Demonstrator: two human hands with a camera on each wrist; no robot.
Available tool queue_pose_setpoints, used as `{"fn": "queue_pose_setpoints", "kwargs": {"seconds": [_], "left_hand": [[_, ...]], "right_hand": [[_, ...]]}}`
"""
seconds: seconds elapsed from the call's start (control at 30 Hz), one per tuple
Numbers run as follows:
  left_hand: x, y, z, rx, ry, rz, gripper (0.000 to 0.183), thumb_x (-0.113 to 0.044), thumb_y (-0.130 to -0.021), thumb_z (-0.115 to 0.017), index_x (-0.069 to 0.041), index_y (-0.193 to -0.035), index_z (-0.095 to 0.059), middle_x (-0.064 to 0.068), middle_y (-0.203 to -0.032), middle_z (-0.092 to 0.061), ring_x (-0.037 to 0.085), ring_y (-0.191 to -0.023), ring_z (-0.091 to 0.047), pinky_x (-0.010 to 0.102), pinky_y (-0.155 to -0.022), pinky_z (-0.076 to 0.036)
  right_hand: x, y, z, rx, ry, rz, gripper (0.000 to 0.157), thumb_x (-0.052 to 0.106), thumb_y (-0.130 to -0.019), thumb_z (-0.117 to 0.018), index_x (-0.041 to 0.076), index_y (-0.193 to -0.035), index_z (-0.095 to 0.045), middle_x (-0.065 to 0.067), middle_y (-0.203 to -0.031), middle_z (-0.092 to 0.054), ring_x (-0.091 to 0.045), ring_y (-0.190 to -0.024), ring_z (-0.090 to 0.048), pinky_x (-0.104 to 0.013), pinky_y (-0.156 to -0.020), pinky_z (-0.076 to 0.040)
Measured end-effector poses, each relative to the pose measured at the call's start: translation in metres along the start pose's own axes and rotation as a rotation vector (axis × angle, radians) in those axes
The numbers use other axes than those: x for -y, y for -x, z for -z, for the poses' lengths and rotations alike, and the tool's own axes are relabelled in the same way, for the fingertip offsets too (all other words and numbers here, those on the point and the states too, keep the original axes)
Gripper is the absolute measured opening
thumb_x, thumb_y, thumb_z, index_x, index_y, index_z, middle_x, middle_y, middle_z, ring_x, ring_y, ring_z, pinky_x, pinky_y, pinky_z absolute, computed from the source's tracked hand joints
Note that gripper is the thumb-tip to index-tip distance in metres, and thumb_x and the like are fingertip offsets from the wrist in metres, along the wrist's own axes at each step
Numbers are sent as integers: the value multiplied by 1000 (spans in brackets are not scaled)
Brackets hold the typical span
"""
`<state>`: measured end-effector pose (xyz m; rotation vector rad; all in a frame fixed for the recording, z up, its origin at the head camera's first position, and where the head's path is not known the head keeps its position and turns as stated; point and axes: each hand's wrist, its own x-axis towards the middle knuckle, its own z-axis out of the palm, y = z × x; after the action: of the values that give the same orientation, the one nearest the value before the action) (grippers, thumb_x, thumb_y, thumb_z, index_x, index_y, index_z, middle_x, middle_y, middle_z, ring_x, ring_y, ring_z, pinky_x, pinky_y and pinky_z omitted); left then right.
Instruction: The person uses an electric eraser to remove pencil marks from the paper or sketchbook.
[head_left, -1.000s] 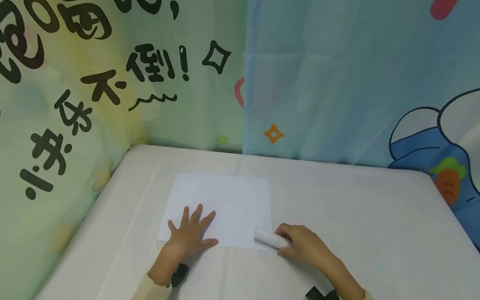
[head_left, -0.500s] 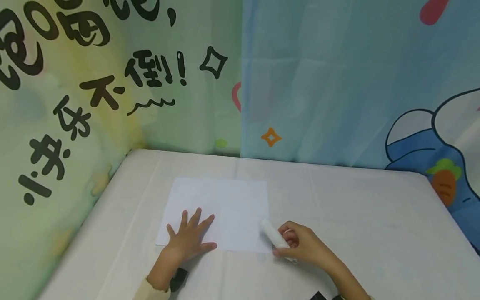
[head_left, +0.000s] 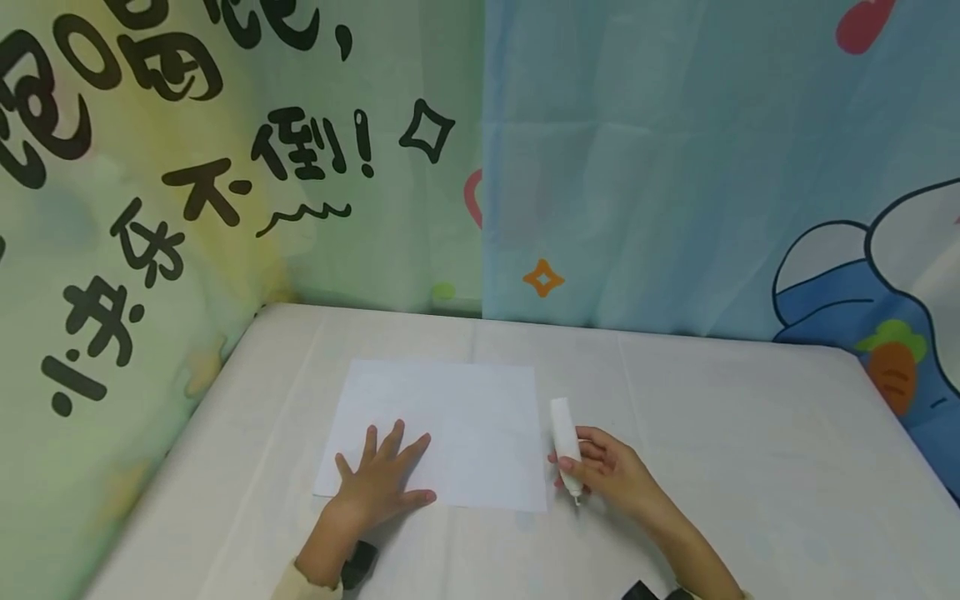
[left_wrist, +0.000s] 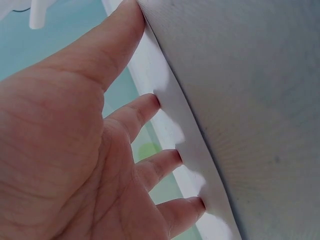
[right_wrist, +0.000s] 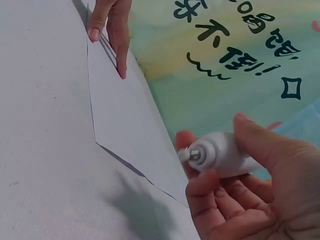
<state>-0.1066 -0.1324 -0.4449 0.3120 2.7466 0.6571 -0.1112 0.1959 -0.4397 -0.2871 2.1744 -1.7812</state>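
Note:
A sheet of white paper (head_left: 480,433) lies flat on the table. My left hand (head_left: 378,482) rests on its lower left part with the fingers spread and straight. In the left wrist view the fingertips (left_wrist: 194,204) touch the paper. Just right of the paper, my right hand (head_left: 607,468) holds a white tube (head_left: 564,429) between thumb and fingers, its narrow metal tip pointing down toward the table's front. The right wrist view shows the tube (right_wrist: 227,155) nozzle-on, with a small white blob at the metal tip. What is inside the tube cannot be told.
A white cloth covers the table (head_left: 735,433). Printed curtains stand behind and at the left, green with black characters (head_left: 300,142) and blue with a cartoon figure (head_left: 892,358). Dark wrist devices (head_left: 360,563) sit under the wrists.
My right hand has turned the tube from lying slanted over the paper's right edge to nearly upright in view beside it, nozzle toward me. My left hand has stayed on the paper.

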Motion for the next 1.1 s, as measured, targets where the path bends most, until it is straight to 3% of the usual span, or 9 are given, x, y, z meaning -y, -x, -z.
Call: {"fn": "queue_pose_setpoints", "kwargs": {"seconds": [0.27, 0.47, 0.9, 1.1], "left_hand": [[-1, 1, 0, -8, 4, -14, 77, -46, -85, -71, -18, -149, -40, 21, -159, -21, 55, -143, -7, 85, -95, -6], [0, 0, 0, 0, -5, -16, 77, -47, -85, -71, -18, -149, -39, 20, -160, -21, 55, -143, -7, 85, -95, -6], [1, 3, 0, 3, 0, -18, 77, -47, -85, -70, -17, -149, -40, 21, -159, -21, 56, -143, -7, 86, -95, -6], [1, 2, 1, -6, -12, -14, 77, -47, -85, -71, -17, -149, -40, 21, -159, -21, 55, -143, -7, 85, -95, -7]], "right_hand": [[-1, -14, -2, -177, -98, -15, 48, 10, -96, -63, -9, -133, -40, -10, -113, -70, -14, -87, -73, -24, -71, -54], [4, -20, 0, -258, -117, -49, 50, 15, -95, -65, -6, -133, -39, -11, -118, -69, -14, -87, -73, -23, -75, -54], [0, -38, -3, -298, -236, 18, 47, 8, -94, -66, -8, -129, -38, -9, -118, -70, -12, -91, -72, -26, -84, -56], [0, -49, -4, -315, -301, 30, 51, 1, -91, -67, -8, -130, -36, 0, -103, -73, -11, -91, -71, -28, -82, -57]]}}
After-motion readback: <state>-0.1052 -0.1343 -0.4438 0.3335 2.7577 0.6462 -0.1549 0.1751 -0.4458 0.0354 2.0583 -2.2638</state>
